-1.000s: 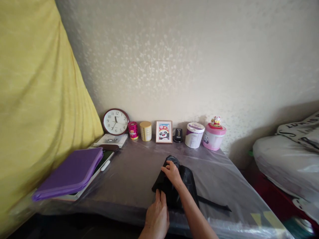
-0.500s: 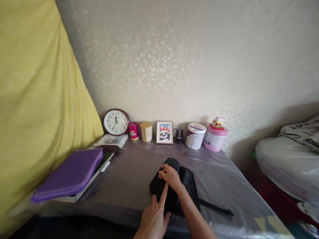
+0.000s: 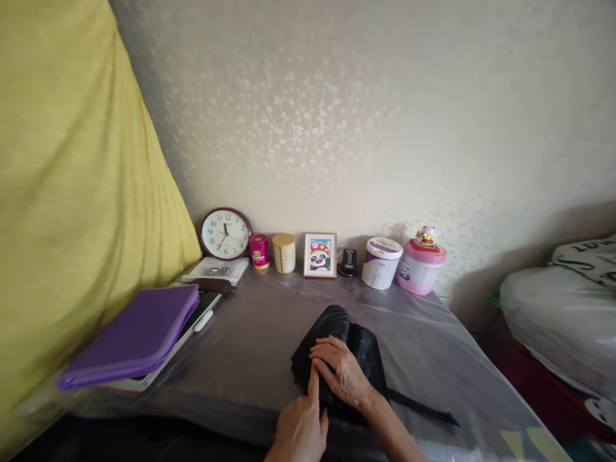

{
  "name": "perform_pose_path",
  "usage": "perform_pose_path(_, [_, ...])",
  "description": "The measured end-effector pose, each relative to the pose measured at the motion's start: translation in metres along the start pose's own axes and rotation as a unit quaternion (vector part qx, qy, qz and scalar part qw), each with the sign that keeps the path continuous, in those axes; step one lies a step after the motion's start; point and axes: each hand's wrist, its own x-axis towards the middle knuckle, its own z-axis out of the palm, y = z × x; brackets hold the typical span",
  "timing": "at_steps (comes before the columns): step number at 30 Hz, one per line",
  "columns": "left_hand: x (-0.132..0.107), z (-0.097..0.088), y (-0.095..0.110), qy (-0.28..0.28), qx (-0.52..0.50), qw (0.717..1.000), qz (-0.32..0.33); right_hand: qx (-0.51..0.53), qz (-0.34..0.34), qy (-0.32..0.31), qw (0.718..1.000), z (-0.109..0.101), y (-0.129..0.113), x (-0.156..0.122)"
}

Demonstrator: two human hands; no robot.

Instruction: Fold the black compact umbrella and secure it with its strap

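Near the front edge of the desk [image 3: 255,346] lies folded black fabric [image 3: 369,353]. The right hand [image 3: 342,375] rests on it, fingers outstretched; the left hand [image 3: 301,420] points there, its grip unclear. Behind stand a clock [image 3: 226,234], picture frame [image 3: 320,255] and pink tub [image 3: 418,273]; a purple folder [image 3: 135,330] lies left.

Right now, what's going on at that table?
A person has both hands on a black bundle on the table. The right hand lies over it, and the left hand's index finger reaches up to the right's fingers; whether either grips is hard to tell. A strap trails off to the right. The purple folder lies to the left.
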Motion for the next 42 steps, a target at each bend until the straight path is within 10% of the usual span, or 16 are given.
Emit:
perform_pose_path(10, [-0.002, -0.016, 0.004, -0.048, -0.007, 0.998, -0.035, -0.092, 0.018, -0.032, 0.995, 0.005, 0.074, 0.044])
perform_pose_path(20, [0.0, -0.013, 0.002, -0.053, -0.022, 0.998, -0.036, -0.131, 0.212, 0.001, 0.968, -0.002, 0.1, 0.069])
perform_pose_path(29, [-0.002, -0.009, -0.001, -0.004, -0.029, 0.999, -0.012, -0.166, 0.38, 0.136, 0.9, -0.047, 0.107, -0.014])
perform_pose_path(42, [-0.004, -0.005, -0.003, 0.011, -0.041, 0.999, -0.007, 0.037, 0.468, 0.185, 0.863, -0.032, 0.06, -0.08])
